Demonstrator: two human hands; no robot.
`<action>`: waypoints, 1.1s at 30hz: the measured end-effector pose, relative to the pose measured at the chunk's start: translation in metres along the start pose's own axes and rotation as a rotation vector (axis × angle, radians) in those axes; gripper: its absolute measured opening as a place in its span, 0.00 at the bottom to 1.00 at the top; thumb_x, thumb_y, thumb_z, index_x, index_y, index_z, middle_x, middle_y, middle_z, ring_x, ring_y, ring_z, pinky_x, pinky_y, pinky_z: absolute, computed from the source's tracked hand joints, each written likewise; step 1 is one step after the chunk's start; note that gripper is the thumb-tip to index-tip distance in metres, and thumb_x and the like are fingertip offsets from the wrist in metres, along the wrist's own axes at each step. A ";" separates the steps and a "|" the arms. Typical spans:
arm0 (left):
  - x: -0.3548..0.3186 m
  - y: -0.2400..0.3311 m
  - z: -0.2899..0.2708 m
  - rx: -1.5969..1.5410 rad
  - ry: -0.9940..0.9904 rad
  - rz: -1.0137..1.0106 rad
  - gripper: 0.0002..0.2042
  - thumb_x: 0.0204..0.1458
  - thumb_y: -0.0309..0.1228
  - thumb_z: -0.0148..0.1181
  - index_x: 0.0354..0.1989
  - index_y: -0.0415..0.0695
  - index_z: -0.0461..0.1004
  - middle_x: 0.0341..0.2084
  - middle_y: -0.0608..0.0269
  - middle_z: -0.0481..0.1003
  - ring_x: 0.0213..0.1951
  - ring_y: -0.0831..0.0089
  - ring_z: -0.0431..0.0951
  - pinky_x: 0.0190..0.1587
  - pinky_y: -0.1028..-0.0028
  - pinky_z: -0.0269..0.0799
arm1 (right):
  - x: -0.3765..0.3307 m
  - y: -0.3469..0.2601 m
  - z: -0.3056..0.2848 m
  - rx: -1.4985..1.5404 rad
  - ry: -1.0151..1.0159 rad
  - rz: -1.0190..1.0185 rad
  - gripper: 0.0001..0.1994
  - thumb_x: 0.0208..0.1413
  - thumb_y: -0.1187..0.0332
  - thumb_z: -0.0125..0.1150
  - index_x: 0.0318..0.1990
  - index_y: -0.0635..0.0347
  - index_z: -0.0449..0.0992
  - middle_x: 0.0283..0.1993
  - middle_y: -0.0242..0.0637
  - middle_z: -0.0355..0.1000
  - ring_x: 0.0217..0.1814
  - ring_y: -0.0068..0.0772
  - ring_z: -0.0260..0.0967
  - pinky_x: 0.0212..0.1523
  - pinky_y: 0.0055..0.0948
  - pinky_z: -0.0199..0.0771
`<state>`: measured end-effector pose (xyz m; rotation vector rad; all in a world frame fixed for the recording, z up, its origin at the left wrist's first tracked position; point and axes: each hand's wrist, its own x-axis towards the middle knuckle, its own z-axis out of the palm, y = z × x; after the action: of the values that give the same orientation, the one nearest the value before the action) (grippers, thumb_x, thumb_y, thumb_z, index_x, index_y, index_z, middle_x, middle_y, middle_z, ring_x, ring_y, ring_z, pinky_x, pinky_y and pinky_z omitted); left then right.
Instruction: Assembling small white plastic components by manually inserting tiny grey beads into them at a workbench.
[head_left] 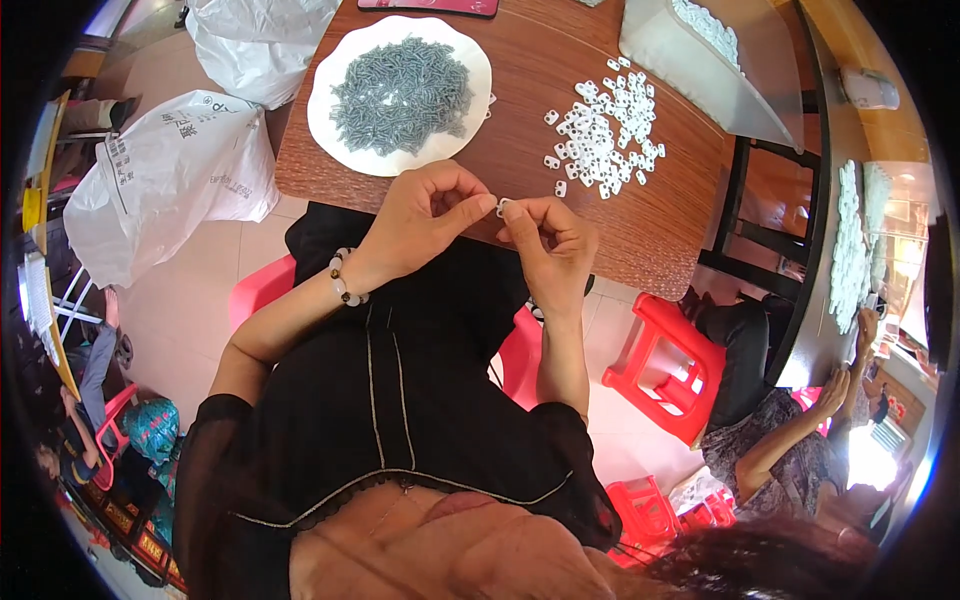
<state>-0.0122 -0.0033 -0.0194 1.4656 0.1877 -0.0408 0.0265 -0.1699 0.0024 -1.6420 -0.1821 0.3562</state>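
Note:
Just past the near edge of the table, my two hands meet at the fingertips. My right hand [552, 240] pinches a small white plastic piece [502, 206] between thumb and index finger. Close against that piece, my left hand [428, 218] is closed in a pinch too; whatever lies between its fingertips is too small to make out. A white wavy-rimmed bowl [322, 120], beyond my left hand, holds a heap of small grey rod-like pieces [403, 95]. Many loose white plastic pieces [605, 135] with holes are scattered on the table beyond my right hand.
The brown wooden table [520, 60] carries a translucent bin [700, 80] of white pieces at far right. White sacks [165, 180] stand on the floor at left. Red stools [665, 375] are at right, where another person's hands [832, 390] work at a dark table.

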 end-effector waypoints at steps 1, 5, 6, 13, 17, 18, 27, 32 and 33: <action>-0.001 -0.001 0.000 -0.007 0.005 0.002 0.06 0.54 0.29 0.61 0.31 0.38 0.75 0.24 0.73 0.72 0.24 0.89 0.67 0.28 0.86 0.64 | 0.000 0.001 0.000 0.000 0.000 0.001 0.05 0.56 0.73 0.61 0.32 0.68 0.77 0.24 0.31 0.74 0.26 0.15 0.69 0.28 0.14 0.66; -0.003 0.000 -0.001 -0.006 -0.035 -0.053 0.05 0.55 0.24 0.59 0.34 0.35 0.73 0.31 0.68 0.71 0.33 0.84 0.70 0.35 0.83 0.68 | 0.000 0.007 -0.001 -0.016 -0.015 -0.027 0.05 0.56 0.73 0.61 0.31 0.67 0.77 0.23 0.30 0.74 0.25 0.14 0.68 0.27 0.14 0.65; -0.004 -0.001 -0.001 -0.006 -0.034 -0.053 0.05 0.55 0.24 0.59 0.34 0.35 0.73 0.31 0.68 0.71 0.33 0.84 0.70 0.35 0.83 0.68 | 0.000 0.008 -0.001 -0.026 -0.023 -0.035 0.05 0.56 0.73 0.61 0.31 0.67 0.77 0.23 0.30 0.74 0.25 0.13 0.68 0.27 0.14 0.64; -0.003 -0.001 -0.001 0.027 -0.057 -0.073 0.05 0.56 0.24 0.58 0.33 0.34 0.73 0.31 0.68 0.71 0.33 0.84 0.71 0.36 0.83 0.69 | -0.001 0.007 0.000 0.002 -0.025 -0.013 0.06 0.56 0.73 0.61 0.31 0.67 0.77 0.23 0.30 0.74 0.25 0.13 0.68 0.27 0.14 0.65; -0.004 -0.006 -0.002 0.015 -0.049 -0.092 0.05 0.56 0.25 0.58 0.33 0.35 0.73 0.30 0.68 0.72 0.32 0.85 0.70 0.35 0.83 0.68 | 0.000 0.011 0.001 0.027 -0.035 0.007 0.06 0.56 0.73 0.61 0.32 0.68 0.76 0.23 0.30 0.74 0.26 0.14 0.68 0.28 0.14 0.66; -0.003 -0.007 -0.003 0.015 -0.052 -0.090 0.05 0.56 0.25 0.58 0.33 0.35 0.73 0.30 0.68 0.72 0.32 0.85 0.70 0.35 0.83 0.68 | -0.001 0.012 0.001 0.023 -0.038 0.017 0.06 0.56 0.73 0.61 0.32 0.68 0.76 0.23 0.30 0.74 0.26 0.14 0.68 0.28 0.15 0.66; 0.005 0.017 -0.002 -0.021 -0.034 -0.100 0.09 0.57 0.30 0.57 0.40 0.36 0.76 0.27 0.69 0.75 0.23 0.88 0.68 0.27 0.86 0.65 | -0.001 0.003 -0.013 0.093 0.054 0.094 0.06 0.57 0.72 0.61 0.32 0.67 0.77 0.24 0.29 0.74 0.26 0.13 0.68 0.28 0.13 0.67; 0.009 -0.005 0.008 0.168 0.017 0.082 0.09 0.53 0.28 0.61 0.40 0.38 0.76 0.30 0.67 0.75 0.25 0.83 0.71 0.28 0.81 0.67 | 0.005 0.011 -0.023 0.079 0.118 0.052 0.07 0.58 0.70 0.60 0.32 0.67 0.77 0.24 0.29 0.74 0.25 0.13 0.67 0.28 0.14 0.65; 0.008 -0.005 0.009 0.168 0.013 0.079 0.09 0.53 0.28 0.61 0.40 0.38 0.76 0.30 0.67 0.75 0.25 0.83 0.71 0.28 0.81 0.67 | 0.008 0.014 -0.024 0.101 0.168 0.055 0.08 0.58 0.69 0.59 0.32 0.67 0.77 0.24 0.29 0.74 0.25 0.12 0.66 0.28 0.14 0.64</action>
<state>-0.0044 -0.0126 -0.0246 1.6402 0.1396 0.0175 0.0407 -0.1912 -0.0107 -1.5703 0.0072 0.2632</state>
